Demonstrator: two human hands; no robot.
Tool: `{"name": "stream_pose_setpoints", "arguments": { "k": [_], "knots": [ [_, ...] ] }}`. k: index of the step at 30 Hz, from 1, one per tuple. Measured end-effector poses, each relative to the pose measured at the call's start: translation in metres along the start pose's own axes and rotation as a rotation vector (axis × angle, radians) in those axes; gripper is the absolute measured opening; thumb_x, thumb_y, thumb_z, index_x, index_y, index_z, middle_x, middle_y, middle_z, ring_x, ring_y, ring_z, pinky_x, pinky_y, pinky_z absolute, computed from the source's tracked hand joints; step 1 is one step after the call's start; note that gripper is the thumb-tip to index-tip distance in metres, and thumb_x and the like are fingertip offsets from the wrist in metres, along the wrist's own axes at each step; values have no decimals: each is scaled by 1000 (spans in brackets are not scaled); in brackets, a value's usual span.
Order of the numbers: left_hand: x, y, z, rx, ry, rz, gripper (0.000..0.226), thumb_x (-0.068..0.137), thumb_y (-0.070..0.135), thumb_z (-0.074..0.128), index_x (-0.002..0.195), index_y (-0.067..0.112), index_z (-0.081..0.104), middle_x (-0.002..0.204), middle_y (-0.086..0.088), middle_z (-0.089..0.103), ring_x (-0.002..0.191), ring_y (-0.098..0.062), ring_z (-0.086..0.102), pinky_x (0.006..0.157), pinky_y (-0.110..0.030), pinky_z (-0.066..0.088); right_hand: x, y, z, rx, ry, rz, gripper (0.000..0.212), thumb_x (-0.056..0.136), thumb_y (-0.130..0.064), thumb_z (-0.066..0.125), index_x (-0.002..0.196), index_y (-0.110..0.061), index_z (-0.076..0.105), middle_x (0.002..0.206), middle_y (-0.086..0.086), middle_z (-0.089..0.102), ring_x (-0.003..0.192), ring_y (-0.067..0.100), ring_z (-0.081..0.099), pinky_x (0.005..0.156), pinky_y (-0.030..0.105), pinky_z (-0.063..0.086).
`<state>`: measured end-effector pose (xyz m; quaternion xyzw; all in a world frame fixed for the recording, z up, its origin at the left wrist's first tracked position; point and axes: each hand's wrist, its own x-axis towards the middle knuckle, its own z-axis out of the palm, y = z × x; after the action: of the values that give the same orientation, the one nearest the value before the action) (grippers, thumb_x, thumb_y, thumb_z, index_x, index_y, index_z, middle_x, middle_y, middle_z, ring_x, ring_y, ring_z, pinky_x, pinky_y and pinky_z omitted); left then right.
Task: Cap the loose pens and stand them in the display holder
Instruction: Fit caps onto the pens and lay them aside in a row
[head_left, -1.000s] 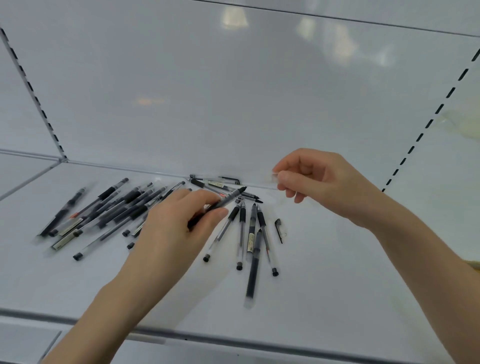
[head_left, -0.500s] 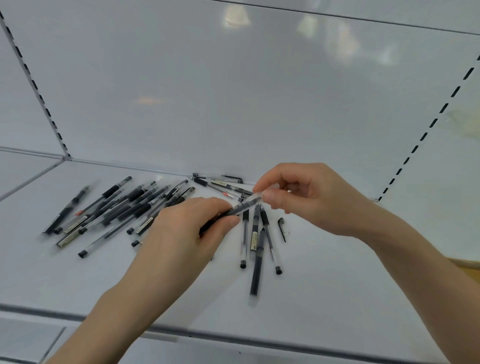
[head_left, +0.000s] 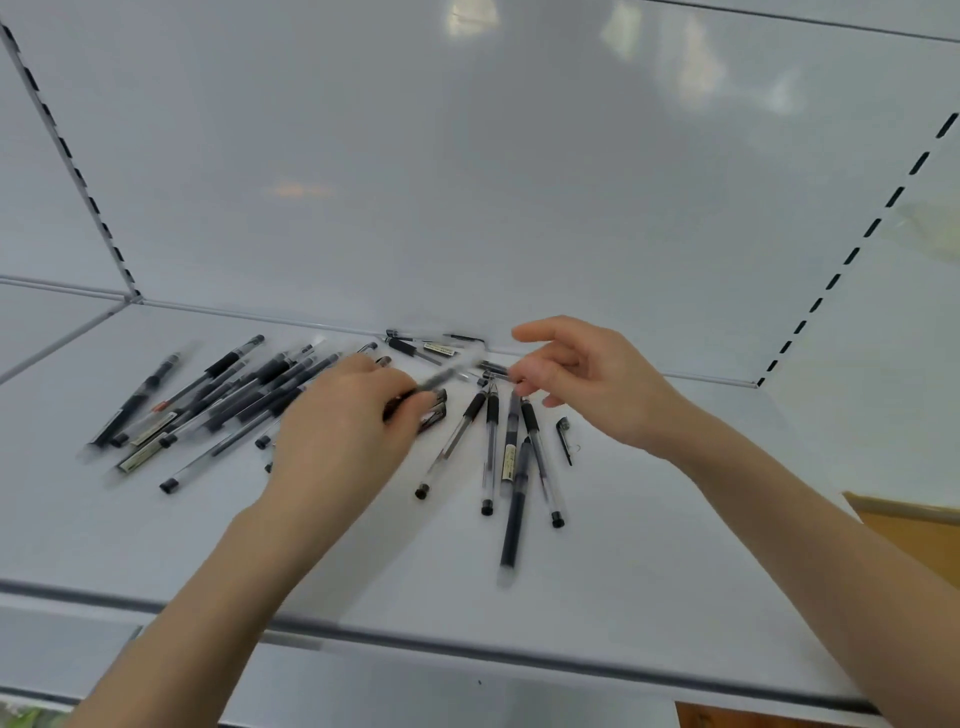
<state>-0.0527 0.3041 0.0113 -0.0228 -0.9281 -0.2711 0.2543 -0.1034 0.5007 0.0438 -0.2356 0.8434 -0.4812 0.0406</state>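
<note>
Currently the left hand (head_left: 343, 421) has its fingers curled round a blurred pen (head_left: 448, 373), held low over the white shelf (head_left: 649, 545) with its far end pointing right. The right hand (head_left: 587, 379) hangs just beside that end, fingers loosely bent and spread, holding nothing. Other pens lie in a heap on the left (head_left: 223, 395) and fanned out centrally (head_left: 511, 457), with a loose cap (head_left: 564, 439) just to their right.

Bare shelf (head_left: 675, 597) front, right; pen clutter (head_left: 511, 519) left, centre.
</note>
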Motion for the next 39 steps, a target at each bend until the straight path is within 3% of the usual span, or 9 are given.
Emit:
{"name": "stream_pose_setpoints", "arguments": {
  "k": [3,6,13,19,24,28,33,35,39],
  "knots": [
    [9,-21,5,197,-48,-106,25,89,28,54,83,7,66,81,-8,49,83,-30,52,63,-30,30,5,22,-8,-152,84,87,8,89,-11,55,94,-16,59,83,3,65,78,17,64,67,16,48],
    [14,-33,10,239,-117,-144,24,88,26,55,95,3,62,93,-14,57,89,-33,53,70,-34,36,4,37,-15,-299,84,148,9,86,-11,57,79,-16,61,70,-6,60,72,15,59,55,6,41],
    [12,-12,12,144,-41,-31,20,86,26,58,93,7,62,90,-11,58,88,-29,53,70,-32,36,-1,37,-24,-401,45,213,10,84,-19,62,75,-14,62,70,0,59,68,16,56,58,18,42],
    [8,13,32,235,-354,19,33,87,41,53,101,12,58,96,0,62,93,-22,56,73,-30,42,0,34,-20,-461,-131,338,24,79,-32,68,92,-14,61,74,-8,56,65,3,52,56,17,39],
    [10,11,35,274,-356,16,24,89,27,49,98,8,59,95,-6,64,90,-24,55,71,-30,39,2,37,-15,-403,-159,399,36,78,-14,63,96,16,56,77,31,49,66,17,41,61,27,35],
    [3,6,20,4,-270,-72,11,88,20,51,85,15,60,72,6,58,74,-17,55,60,-24,41,4,31,-21,-201,-8,351,4,79,-8,64,77,-4,63,67,4,55,60,14,49,52,20,43],
    [-10,10,-5,-611,-407,-314,7,89,8,50,83,10,54,66,-4,64,46,-2,55,46,-16,42,8,11,-31,370,246,228,9,84,-3,61,86,-11,58,77,6,63,64,10,62,64,18,54],
    [-14,12,-8,-666,-435,-313,8,90,8,49,85,9,54,59,-1,63,48,-8,51,48,-22,39,10,2,-29,455,259,176,14,85,-5,60,95,-14,57,79,6,65,67,12,65,68,21,55],
    [-19,17,-13,-734,-420,-285,9,90,4,47,85,6,54,56,1,57,45,-5,48,43,-12,36,10,-12,-18,432,267,72,13,86,-7,60,92,-19,60,77,5,67,68,10,66,68,21,54]
  ]
}}
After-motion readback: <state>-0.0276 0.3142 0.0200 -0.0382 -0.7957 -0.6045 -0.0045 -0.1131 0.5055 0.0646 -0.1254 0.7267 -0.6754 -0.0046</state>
